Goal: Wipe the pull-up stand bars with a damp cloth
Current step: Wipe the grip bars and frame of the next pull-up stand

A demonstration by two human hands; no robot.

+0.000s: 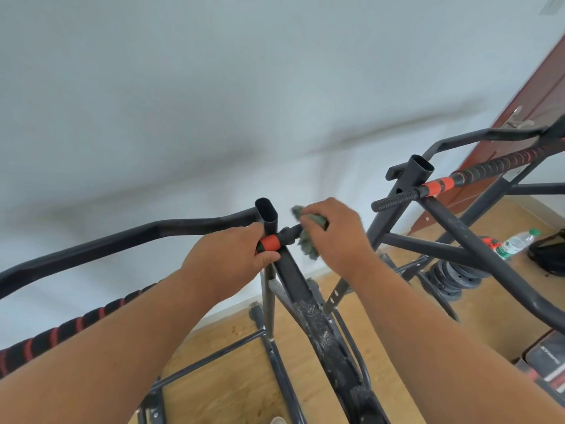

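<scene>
A black pull-up stand [128, 237] fills the view, with a padded black-and-red grip bar [70, 327] at the lower left. My left hand [226, 258] grips the bar at its orange collar [270, 242], beside an open upright tube [266, 213]. To the right of that collar, my right hand [336, 234] is closed on a grey-green cloth [308, 243], pressing it around the short black bar end. A second stand section [440, 185] with its own orange collar and ribbed grip stands at the right.
A white wall lies ahead. On the wooden floor [232, 393] below are stacked black weight plates [449, 278], a plastic water bottle [516, 243], a dark bag [550, 252] and boxes at the lower right. A reddish-brown door [538, 96] is at the far right.
</scene>
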